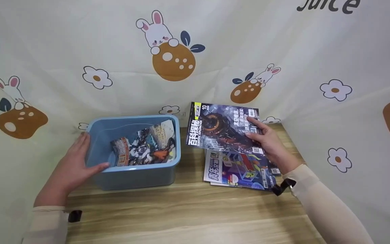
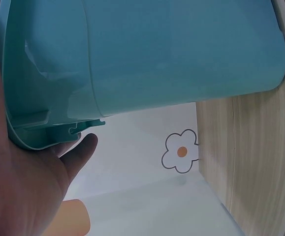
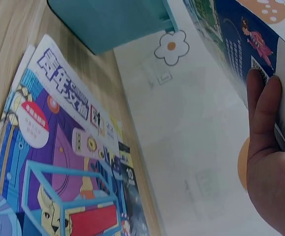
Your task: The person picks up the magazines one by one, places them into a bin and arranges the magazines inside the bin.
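Observation:
My right hand [image 1: 272, 144] pinches a dark magazine [image 1: 222, 127] by its right edge, thumb and a finger on the cover. Two of this hand's fingers press the back cover in the right wrist view. Below the magazine, a pile of magazines [image 1: 237, 171] lies on the table, a purple-blue one on top. My left hand [image 1: 73, 164] holds the front left corner of a blue bin [image 1: 137, 178], thumb over the front rim, fingers along the left side. Inside the bin leans a magazine with a colourful robot-like cover [image 1: 144, 145].
The wood-grain table [image 1: 181, 217] reaches back to a pale curtain [image 1: 120, 44] printed with rabbits, oranges and flowers. The curtain also hangs at both sides. The bin stands close to the back curtain, left of the magazine pile.

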Tool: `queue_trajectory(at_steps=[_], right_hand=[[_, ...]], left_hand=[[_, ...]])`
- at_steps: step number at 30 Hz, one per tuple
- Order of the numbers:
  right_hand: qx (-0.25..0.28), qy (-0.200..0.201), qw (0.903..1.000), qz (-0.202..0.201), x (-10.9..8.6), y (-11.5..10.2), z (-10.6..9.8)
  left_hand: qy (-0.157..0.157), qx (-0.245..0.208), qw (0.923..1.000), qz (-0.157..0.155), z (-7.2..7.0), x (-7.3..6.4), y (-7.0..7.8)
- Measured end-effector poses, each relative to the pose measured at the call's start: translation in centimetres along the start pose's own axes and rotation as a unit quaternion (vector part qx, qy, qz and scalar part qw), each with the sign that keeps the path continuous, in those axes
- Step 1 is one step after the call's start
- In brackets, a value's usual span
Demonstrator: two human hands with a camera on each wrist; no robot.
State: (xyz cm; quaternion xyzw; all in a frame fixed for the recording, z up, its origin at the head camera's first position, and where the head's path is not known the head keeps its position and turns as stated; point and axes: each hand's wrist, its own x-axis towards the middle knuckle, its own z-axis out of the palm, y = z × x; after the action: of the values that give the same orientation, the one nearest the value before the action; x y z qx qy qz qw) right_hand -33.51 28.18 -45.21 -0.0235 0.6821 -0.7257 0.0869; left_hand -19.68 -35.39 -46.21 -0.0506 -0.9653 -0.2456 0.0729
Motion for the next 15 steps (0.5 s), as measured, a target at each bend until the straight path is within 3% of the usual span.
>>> queue_trajectory(at_steps=[15], right_hand=[[-0.002, -0.037, 0.9993, -0.006, 0.4, -1.3, 5.1]], left_hand=[[0.004, -0.010, 0.9999, 0.005, 0.1, 0.1, -0.2]])
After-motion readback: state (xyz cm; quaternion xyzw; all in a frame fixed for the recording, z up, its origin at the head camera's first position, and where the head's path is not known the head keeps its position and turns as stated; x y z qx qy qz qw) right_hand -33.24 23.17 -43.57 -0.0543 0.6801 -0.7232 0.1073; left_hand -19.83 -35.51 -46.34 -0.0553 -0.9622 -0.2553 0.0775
